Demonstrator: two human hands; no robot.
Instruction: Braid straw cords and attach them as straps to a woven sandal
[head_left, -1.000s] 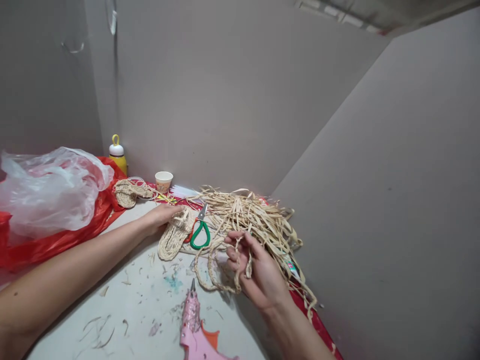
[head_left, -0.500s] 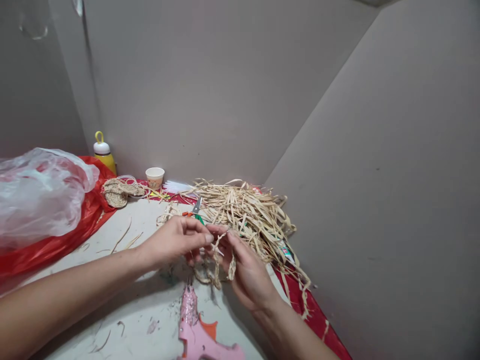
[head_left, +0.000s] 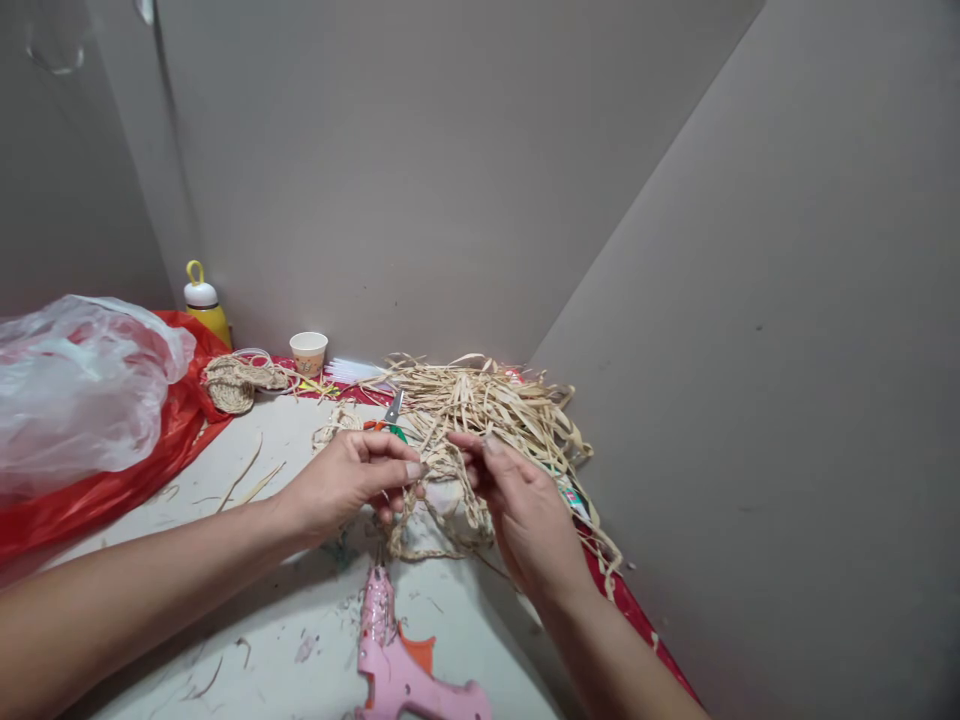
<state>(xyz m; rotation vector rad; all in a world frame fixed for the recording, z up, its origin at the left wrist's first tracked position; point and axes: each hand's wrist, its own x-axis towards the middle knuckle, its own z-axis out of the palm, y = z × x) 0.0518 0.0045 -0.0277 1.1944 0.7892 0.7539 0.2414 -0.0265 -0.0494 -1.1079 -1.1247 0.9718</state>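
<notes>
A thin braided straw cord hangs in loops between my two hands above the table. My left hand pinches the cord's left part between thumb and forefinger. On the other side, my right hand is closed, thumb against forefinger, at the right part of the loops; the exact strand there is too fine to make out. Just below the hands a pink glue gun with an orange trigger lies on the table, its nozzle toward the cord. Scissors with orange and green handles lie behind my left hand, partly hidden.
A large heap of loose straw strips lies behind the hands. Along the back are a paper cup, white glue sticks, a coiled straw braid and a yellow bottle. Plastic bags cover the left side. Walls rise behind and right.
My right hand has moved right and slightly up, away from my left hand. The cord's loops have spread wider between them. My left hand stays nearly in place.
</notes>
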